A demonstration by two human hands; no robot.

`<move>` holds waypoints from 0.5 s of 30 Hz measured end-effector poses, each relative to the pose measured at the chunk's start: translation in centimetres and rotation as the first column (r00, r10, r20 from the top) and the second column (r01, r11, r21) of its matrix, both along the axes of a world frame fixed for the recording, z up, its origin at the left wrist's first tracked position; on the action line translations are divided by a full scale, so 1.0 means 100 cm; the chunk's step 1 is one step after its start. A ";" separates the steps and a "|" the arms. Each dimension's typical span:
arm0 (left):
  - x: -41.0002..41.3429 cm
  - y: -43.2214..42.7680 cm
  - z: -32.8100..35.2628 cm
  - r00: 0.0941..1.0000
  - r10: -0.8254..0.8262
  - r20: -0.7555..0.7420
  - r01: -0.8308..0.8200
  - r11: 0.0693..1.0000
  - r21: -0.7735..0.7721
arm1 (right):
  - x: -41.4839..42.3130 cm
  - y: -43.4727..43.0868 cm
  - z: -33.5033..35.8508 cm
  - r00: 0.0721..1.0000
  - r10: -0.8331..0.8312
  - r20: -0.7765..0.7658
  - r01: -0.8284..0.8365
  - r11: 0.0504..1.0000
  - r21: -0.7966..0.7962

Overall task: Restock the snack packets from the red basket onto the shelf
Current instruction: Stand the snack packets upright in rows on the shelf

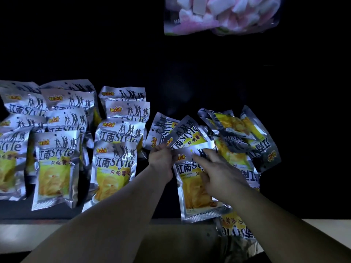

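The left hand [161,160] has its grip clamped on the top corner of an upright potato chip packet [191,188] at the shelf [22,213] edge. The right hand [218,171] lies flat on its face, grip apart. Just beyond the grip, loose packets [237,130] lie jumbled; left of it stand packet rows [114,149]; high above hangs a marshmallow bag [218,14].

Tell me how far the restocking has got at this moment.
Done: rows of packets stand tidy on the left of the shelf. In hand: the left hand pinches a tilted packet by its corner, while the right hand lies on the front packet. Left: the jumbled pile on the right needs straightening, and one low packet lies below the shelf edge. The basket is out of view.
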State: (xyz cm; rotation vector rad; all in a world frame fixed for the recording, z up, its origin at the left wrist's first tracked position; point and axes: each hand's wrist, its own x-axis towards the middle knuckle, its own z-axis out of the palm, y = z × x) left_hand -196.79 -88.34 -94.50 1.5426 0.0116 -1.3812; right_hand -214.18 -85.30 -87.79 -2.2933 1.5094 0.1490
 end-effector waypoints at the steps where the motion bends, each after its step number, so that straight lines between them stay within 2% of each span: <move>1: -0.006 0.001 -0.001 1.000 -0.001 0.011 0.001 1.000 0.007 | 0.005 -0.002 0.003 0.999 0.007 -0.034 -0.009 0.999 -0.031; 4: -0.022 0.005 -0.004 0.995 -0.052 0.091 0.051 0.999 0.004 | 0.017 -0.008 0.007 0.984 0.003 -0.178 -0.014 0.998 -0.058; 7: -0.025 0.007 0.002 0.961 -0.191 0.200 0.185 0.981 0.051 | 0.020 -0.009 -0.001 0.955 0.009 -0.295 -0.005 1.000 0.014; 9: -0.018 0.007 0.000 0.946 -0.168 0.278 0.147 0.985 0.095 | 0.020 -0.009 -0.007 0.953 0.004 -0.302 0.012 0.999 0.052; 11: -0.009 0.008 -0.005 0.929 -0.080 0.361 0.040 0.992 0.116 | 0.019 -0.009 -0.009 0.964 -0.016 -0.267 0.039 0.996 0.080; 13: -0.004 0.009 -0.007 0.952 0.003 0.305 -0.029 0.996 0.083 | 0.016 -0.010 -0.010 0.977 -0.017 -0.211 0.037 0.995 0.089; 15: -0.001 0.005 -0.006 0.986 0.077 0.145 -0.081 0.997 0.022 | 0.011 -0.012 -0.011 0.988 -0.006 -0.153 0.021 0.995 0.093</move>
